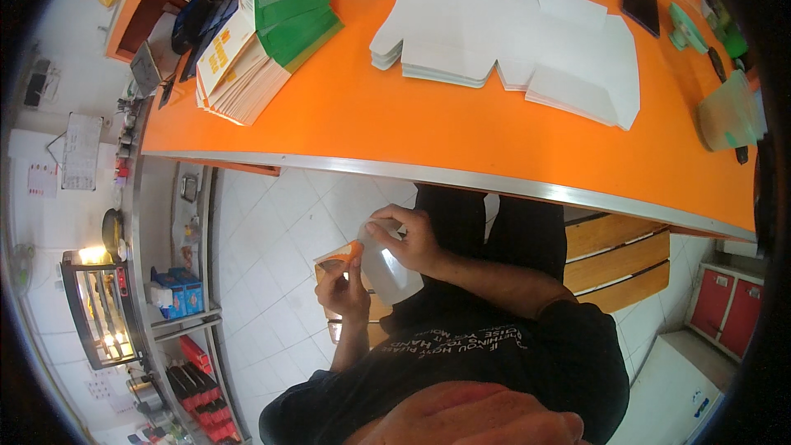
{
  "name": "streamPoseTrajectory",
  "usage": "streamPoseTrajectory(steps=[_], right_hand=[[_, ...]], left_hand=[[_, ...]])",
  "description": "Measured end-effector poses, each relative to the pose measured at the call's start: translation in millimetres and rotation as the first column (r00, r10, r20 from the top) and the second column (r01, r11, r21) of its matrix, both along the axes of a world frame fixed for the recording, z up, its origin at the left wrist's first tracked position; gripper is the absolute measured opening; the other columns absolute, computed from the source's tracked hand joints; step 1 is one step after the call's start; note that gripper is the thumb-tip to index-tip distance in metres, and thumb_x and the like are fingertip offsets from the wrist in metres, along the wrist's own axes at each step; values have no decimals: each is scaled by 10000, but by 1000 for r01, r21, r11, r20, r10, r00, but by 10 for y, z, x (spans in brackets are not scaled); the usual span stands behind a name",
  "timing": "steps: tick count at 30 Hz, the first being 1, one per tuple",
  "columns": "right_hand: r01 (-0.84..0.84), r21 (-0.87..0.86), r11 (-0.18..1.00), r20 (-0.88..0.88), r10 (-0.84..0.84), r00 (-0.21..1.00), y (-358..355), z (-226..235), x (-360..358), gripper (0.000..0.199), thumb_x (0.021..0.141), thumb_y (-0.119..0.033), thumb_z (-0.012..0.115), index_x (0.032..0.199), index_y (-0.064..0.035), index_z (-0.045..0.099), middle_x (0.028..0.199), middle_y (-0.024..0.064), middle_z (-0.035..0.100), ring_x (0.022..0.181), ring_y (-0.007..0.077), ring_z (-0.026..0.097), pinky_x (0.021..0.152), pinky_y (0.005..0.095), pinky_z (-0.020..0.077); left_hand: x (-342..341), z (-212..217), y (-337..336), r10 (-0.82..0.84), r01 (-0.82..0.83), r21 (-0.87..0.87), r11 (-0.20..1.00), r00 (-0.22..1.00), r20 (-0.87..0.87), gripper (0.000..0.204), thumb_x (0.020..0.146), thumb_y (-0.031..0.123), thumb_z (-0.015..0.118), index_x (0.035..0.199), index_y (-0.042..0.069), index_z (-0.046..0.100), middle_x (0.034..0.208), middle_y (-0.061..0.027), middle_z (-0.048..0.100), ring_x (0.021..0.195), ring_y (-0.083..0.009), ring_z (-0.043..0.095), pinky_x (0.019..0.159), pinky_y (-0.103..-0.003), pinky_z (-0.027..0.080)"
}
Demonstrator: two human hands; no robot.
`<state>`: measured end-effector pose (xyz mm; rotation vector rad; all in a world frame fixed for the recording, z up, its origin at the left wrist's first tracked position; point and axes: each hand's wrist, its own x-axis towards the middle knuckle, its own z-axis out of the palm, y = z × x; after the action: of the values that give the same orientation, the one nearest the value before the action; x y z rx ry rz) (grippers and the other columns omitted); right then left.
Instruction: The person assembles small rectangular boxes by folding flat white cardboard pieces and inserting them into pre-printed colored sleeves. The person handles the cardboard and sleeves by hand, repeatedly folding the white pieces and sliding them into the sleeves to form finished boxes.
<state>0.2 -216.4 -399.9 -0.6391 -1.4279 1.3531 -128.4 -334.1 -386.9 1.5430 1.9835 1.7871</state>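
Below the table's edge, I hold a small cardboard carton (397, 274) in front of my dark shirt. It shows a pale panel and an orange flap. My left hand (346, 287) pinches the orange part at the carton's left side. Over the upper edge of the pale panel, my right hand (410, 239) is closed, thumb on the near face. Part of the carton is hidden by my fingers. On the table ahead lies a stack of flat white carton blanks (511, 33), and to its left a pile of folded green, yellow and white cartons (247, 58).
The orange table (346, 124) has a metal front edge. A dark flat device (640, 2) and a pale green cup (729, 119) are at its right. Wooden slats (618, 259) lie below. Shelves and a lit glass cabinet (103, 305) line the left.
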Motion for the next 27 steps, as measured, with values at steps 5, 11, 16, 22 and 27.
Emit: streamPoseTrajectory(steps=[5,11,16,22,27], right_hand=[[-2,-60,998,40,4,999,-21,48,4,127,927,-106,758,967,4,707,910,119,761,802,176,734,730,296,556],[-39,-2,999,-37,38,999,-1,70,44,133,901,-94,786,965,-5,711,922,102,762,831,173,729,755,301,555],[-222,42,974,-93,225,970,99,111,123,107,907,-68,773,976,-2,724,1019,106,759,925,191,734,790,310,563],[-344,195,919,-130,372,919,-11,169,130,108,933,-75,747,1006,3,760,1125,142,734,1028,244,735,877,364,603],[15,323,946,-124,27,992,-100,168,101,132,889,-34,769,1009,21,757,1140,131,719,1051,252,728,878,352,608]], left_hand=[[14,49,33,43,-46,-45,998,997,-61,154,884,-116,736,1001,-47,664,967,-220,759,933,-257,749,832,-323,584],[90,122,-4,-12,14,5,1000,953,-303,175,886,-130,721,990,-21,632,978,-221,758,881,-241,753,808,-320,587],[14,51,42,49,-52,87,995,998,41,167,900,-130,704,997,-15,631,969,-203,752,875,-214,743,806,-310,587],[-103,93,108,193,-195,-21,981,978,-81,149,930,-109,682,1070,-61,692,952,-188,754,835,-194,725,736,-300,582],[192,75,157,138,-140,-37,989,989,-49,97,925,-85,689,1015,-89,724,918,-181,767,832,-183,733,741,-294,576]])
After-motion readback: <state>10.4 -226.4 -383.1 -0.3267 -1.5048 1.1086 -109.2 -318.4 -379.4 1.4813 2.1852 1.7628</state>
